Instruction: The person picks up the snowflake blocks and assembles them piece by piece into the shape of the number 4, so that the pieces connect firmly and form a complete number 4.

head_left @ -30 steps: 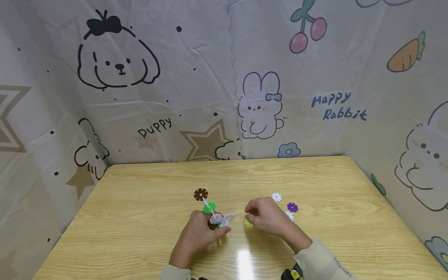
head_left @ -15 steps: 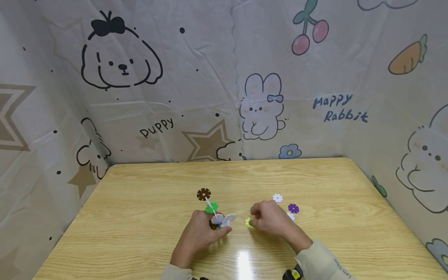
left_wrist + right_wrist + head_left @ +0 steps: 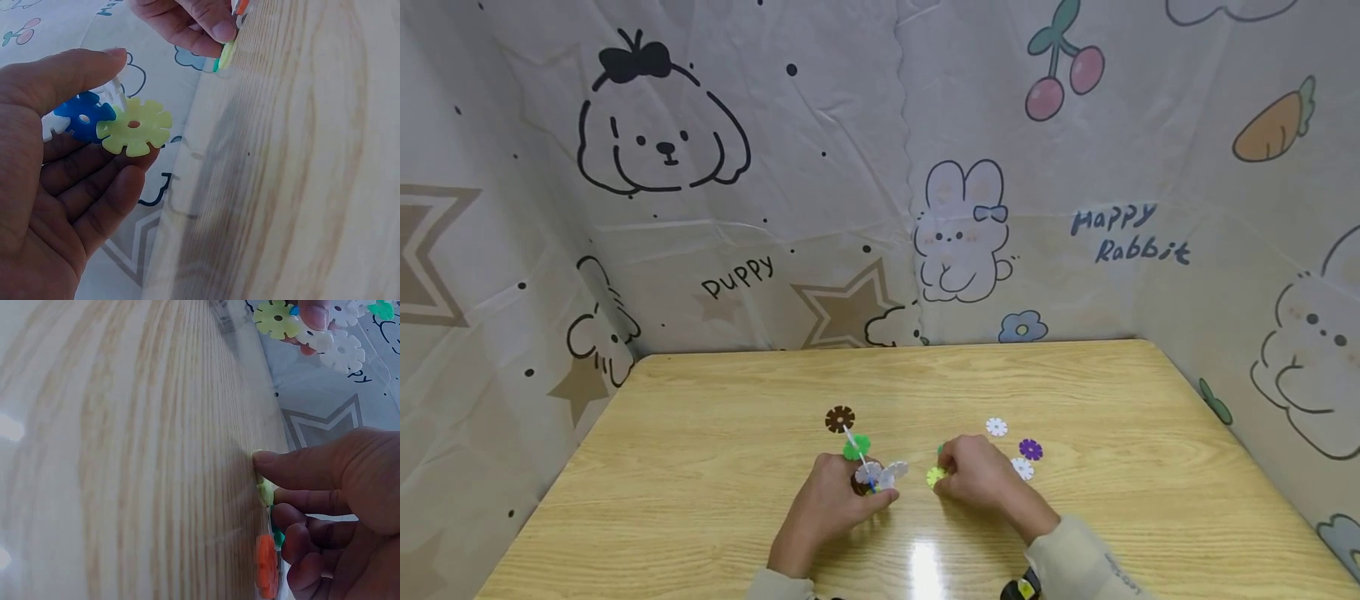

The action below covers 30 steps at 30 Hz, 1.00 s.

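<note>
My left hand (image 3: 829, 498) holds a joined chain of plastic snowflake discs up off the table. A brown disc (image 3: 839, 419) tops the chain, with a green disc (image 3: 857, 447) below it and white ones lower down. The left wrist view shows its blue disc (image 3: 85, 117) and a pale yellow disc (image 3: 135, 127) beside the thumb. My right hand (image 3: 981, 475) is down at the tabletop, thumb and forefinger pinching the edge of a loose yellow-green disc (image 3: 935, 477). Under its curled fingers, the right wrist view has another green disc (image 3: 277, 534) and an orange disc (image 3: 267, 565).
Right of my right hand, a purple disc (image 3: 1031, 450) lies on the wooden table (image 3: 715, 433) between two white discs, one farther back (image 3: 996, 427) and one nearer (image 3: 1022, 469). A printed cloth (image 3: 842, 167) hangs behind the table and along its sides.
My right hand has lowered slightly and its fingers have closed in on the yellow-green disc. A bit of green disc now shows behind it. The left hand keeps its hold, almost still.
</note>
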Available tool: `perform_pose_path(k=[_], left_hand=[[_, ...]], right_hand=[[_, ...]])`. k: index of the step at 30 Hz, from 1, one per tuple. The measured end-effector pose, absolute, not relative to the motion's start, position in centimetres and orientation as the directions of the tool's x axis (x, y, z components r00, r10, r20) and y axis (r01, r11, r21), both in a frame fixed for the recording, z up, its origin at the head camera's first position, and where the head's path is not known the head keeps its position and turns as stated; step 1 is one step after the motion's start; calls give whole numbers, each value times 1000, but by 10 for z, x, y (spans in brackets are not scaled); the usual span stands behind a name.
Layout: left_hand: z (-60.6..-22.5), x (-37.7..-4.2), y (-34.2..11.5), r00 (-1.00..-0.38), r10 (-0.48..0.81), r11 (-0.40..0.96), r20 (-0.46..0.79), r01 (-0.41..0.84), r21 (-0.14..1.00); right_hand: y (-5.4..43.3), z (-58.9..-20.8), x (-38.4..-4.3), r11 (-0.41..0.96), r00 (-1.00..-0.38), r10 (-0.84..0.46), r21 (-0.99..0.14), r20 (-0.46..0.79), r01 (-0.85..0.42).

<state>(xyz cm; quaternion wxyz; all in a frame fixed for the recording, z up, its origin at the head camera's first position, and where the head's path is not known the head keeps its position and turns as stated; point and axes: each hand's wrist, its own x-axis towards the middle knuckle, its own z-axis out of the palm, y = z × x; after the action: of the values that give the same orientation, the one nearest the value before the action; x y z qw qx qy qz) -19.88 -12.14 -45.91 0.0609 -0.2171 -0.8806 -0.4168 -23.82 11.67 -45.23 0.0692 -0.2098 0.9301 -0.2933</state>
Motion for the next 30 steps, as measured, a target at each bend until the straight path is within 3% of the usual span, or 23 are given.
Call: perform_pose_path(k=[16, 30], left_hand=[[-460, -199, -121, -899, 325, 564, 293, 432, 704], [-460, -199, -121, -903, 315, 574, 293, 427, 699]], right_hand=[[113, -449, -241, 782, -910, -404, -551, -93, -291], [111, -449, -242, 777, -907, -413, -551, -82, -304]])
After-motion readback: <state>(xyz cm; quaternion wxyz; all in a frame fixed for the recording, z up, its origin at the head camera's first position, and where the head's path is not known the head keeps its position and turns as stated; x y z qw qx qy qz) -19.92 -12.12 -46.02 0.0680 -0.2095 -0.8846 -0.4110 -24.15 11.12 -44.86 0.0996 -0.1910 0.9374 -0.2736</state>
